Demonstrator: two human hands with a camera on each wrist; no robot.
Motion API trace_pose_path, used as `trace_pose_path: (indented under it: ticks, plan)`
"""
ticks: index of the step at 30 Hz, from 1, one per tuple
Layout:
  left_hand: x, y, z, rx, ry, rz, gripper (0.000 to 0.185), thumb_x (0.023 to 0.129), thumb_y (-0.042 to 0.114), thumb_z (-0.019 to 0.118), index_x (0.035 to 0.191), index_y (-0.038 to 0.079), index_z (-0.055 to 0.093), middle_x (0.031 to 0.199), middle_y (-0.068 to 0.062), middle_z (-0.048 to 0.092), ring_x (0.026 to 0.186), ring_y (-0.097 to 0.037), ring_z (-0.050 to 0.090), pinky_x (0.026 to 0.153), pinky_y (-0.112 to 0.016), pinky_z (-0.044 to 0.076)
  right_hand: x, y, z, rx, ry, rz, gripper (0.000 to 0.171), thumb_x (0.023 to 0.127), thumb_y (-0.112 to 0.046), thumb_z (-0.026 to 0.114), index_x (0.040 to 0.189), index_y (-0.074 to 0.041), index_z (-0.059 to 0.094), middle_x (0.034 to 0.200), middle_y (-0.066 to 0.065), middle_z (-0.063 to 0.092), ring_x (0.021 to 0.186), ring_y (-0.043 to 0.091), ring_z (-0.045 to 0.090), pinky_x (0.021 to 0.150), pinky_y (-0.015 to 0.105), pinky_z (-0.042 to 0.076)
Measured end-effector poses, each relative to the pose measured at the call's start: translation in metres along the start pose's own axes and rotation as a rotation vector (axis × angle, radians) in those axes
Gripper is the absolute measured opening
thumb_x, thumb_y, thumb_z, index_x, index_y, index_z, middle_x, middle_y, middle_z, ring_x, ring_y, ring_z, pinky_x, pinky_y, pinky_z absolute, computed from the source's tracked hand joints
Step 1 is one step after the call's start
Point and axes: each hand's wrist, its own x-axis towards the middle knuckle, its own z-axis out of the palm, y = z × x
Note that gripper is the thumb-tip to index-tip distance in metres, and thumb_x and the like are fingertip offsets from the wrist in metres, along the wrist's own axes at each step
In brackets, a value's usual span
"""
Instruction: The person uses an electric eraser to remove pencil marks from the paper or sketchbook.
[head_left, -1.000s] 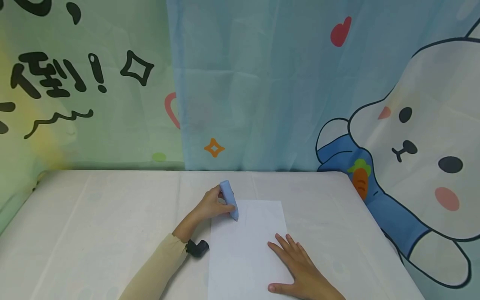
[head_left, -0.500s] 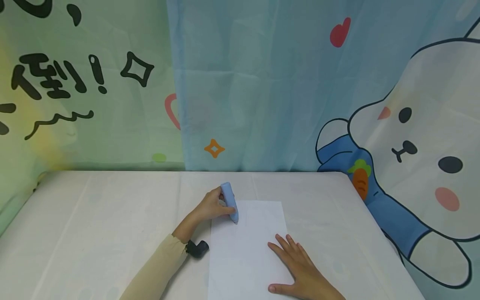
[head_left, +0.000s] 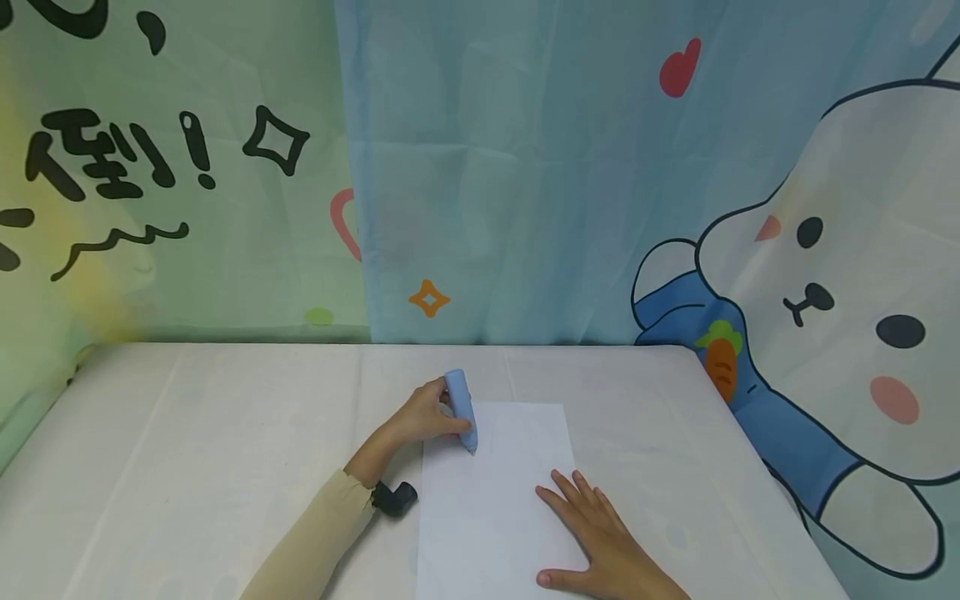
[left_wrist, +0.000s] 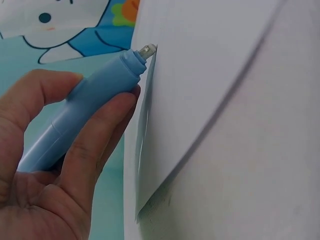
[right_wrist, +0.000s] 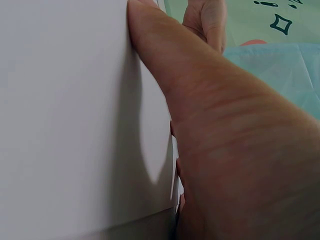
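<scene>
A thick light-blue pen-shaped tool (head_left: 461,408), which looks like a correction tape pen, is held in my left hand (head_left: 427,414). Thumb and fingers pinch its barrel, and its narrow, partly clear tip (left_wrist: 148,51) meets the sheet of paper (head_left: 487,500) near the top in the left wrist view. White and without visible marks, the sheet lies on the table. My right hand (head_left: 596,537) rests on the lower right part of the paper, fingers spread and thumb out to the left. In the right wrist view its thumb (right_wrist: 165,45) lies along the sheet.
A white cloth covers the table (head_left: 225,450). Behind it hangs a printed curtain (head_left: 510,167) with a cartoon animal on the right. A black wrist device (head_left: 395,498) sits at the left sleeve cuff (head_left: 356,483). One paper edge lifts slightly in the left wrist view.
The light-blue pen's tip has shifted a little down the sheet, toward the person, and the barrel stands slightly more upright. The right hand has stayed in place. The head view has tilted slightly.
</scene>
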Motion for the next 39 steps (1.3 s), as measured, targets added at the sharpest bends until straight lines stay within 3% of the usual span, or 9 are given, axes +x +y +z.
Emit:
trace_pose_path:
  ticks: [9, 20, 28, 39]
  plan:
    - [0.0007, -0.0006, 0.0006, 0.015, 0.048, -0.006, 0.041, 0.076, 0.006, 0.078, 0.106, -0.005, 0.053, 0.093, -0.013, 0.064, 0.076, -0.014, 0.06, 0.068, -0.023, 0.049, 0.0005, -0.0001, -0.0002, -0.006, -0.004, 0.006, 0.1, 0.072, -0.065, 0.072, 0.151, -0.016, 0.035, 0.161, 0.013, 0.019, 0.147, 0.042, 0.004, 0.113, 0.067, -0.001]
    - [0.0009, -0.0015, 0.0013, -0.013, -0.011, 0.006, 0.041, 0.078, 0.003, 0.077, 0.109, -0.007, 0.052, 0.093, -0.014, 0.064, 0.076, -0.014, 0.06, 0.065, -0.023, 0.051, 0.0007, 0.0013, 0.0007, -0.013, -0.004, 0.0, 0.1, 0.073, -0.066, 0.071, 0.151, -0.016, 0.034, 0.162, 0.013, 0.018, 0.147, 0.042, 0.005, 0.113, 0.067, 0.0]
    - [0.0022, -0.0022, 0.0016, 0.002, 0.033, -0.019, 0.042, 0.077, 0.005, 0.078, 0.109, -0.006, 0.052, 0.094, -0.014, 0.062, 0.07, -0.013, 0.061, 0.064, -0.023, 0.051, -0.0003, 0.0011, -0.0001, -0.005, 0.001, -0.004, 0.099, 0.073, -0.064, 0.072, 0.151, -0.015, 0.034, 0.162, 0.014, 0.017, 0.147, 0.042, 0.003, 0.112, 0.068, 0.0]
    - [0.0011, -0.0024, 0.0008, 0.004, -0.002, 0.004, 0.04, 0.078, 0.005, 0.077, 0.108, -0.005, 0.053, 0.092, -0.013, 0.064, 0.074, -0.013, 0.059, 0.065, -0.022, 0.05, -0.0003, 0.0003, 0.0004, -0.005, 0.0, 0.007, 0.1, 0.072, -0.066, 0.072, 0.15, -0.016, 0.035, 0.162, 0.013, 0.018, 0.147, 0.042, 0.004, 0.113, 0.068, 0.0]
